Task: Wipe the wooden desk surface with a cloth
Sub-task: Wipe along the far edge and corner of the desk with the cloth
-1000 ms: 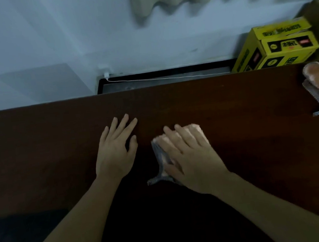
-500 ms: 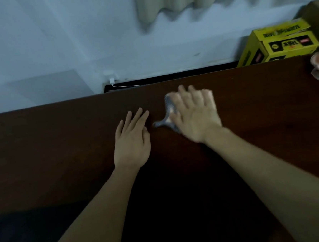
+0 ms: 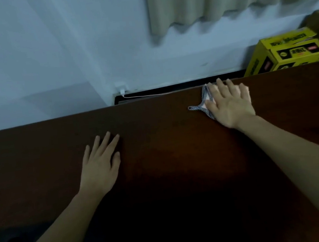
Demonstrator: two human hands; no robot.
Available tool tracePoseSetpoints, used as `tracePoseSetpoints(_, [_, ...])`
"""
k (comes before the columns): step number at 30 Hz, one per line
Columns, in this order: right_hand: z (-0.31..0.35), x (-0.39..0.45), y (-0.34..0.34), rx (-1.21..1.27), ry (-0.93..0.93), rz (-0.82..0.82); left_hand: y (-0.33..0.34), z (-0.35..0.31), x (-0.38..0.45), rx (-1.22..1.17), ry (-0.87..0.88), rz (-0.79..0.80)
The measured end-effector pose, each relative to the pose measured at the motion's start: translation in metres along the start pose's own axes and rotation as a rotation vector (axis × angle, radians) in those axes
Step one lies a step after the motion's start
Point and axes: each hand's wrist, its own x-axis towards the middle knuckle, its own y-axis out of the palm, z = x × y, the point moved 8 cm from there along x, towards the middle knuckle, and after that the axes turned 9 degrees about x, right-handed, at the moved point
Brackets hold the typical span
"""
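As the stroke ran away from us, our right hand [image 3: 231, 105] had pushed the cloth [image 3: 205, 103] from mid-desk out to the far edge of the wooden desk [image 3: 167, 144], near the yellow box [image 3: 285, 53]. Fingers were spread flat, pressing the cloth down, only its patterned hem showing at the left. Our left hand [image 3: 99, 164] lay open, palm down, bracing well apart from it. One lane looked wiped; we judged a return pull or sideways shift came next.
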Motion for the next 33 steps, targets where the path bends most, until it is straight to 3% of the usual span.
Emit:
tracePoseSetpoints(3, [0.061,-0.015,0.008,-0.019,-0.039,-0.021,0.003,0.009,0.002,-0.022,0.01,-0.023])
tracePoseSetpoints(7, [0.174,-0.158,0.042,0.069,-0.555,0.097,0.003,0.009,0.002,-0.031,-0.007,-0.021])
tracePoseSetpoints(9, [0.174,-0.178,0.053,0.133,-0.686,0.233,0.003,0.008,0.002,-0.027,-0.008,-0.017])
tracePoseSetpoints(10, [0.163,-0.162,0.053,0.099,-0.704,0.209,0.003,0.008,0.001,-0.029,-0.002,-0.013])
tracePoseSetpoints(13, [0.111,-0.064,0.037,-0.089,-0.511,0.044,0.003,0.01,0.003,-0.048,0.003,-0.018])
tracePoseSetpoints(16, [0.047,0.021,0.007,-0.011,-0.157,0.042,0.004,0.01,0.003,-0.052,-0.005,-0.018])
tracePoseSetpoints(18, [0.045,0.043,0.002,0.037,-0.012,0.021,0.003,0.01,0.004,-0.051,-0.007,-0.015])
tracePoseSetpoints(20, [0.082,0.024,0.008,0.01,-0.02,-0.029,0.002,0.008,0.004,-0.051,0.0,-0.007])
tracePoseSetpoints(22, [0.137,-0.03,0.025,-0.006,-0.196,-0.029,0.002,0.008,0.005,-0.047,-0.003,-0.001])
tracePoseSetpoints(25, [0.192,-0.131,0.044,0.036,-0.535,0.119,0.003,0.007,0.005,-0.03,-0.002,0.014])
tracePoseSetpoints(27, [0.181,-0.139,0.046,0.026,-0.663,0.212,0.002,0.007,0.003,-0.043,0.006,-0.004])
tracePoseSetpoints(30, [0.129,-0.065,0.039,-0.106,-0.547,0.075,0.002,0.008,0.004,-0.053,0.009,-0.023])
tracePoseSetpoints(33, [0.088,0.015,0.018,-0.065,-0.211,0.028,0.004,0.009,0.005,-0.054,0.003,-0.017])
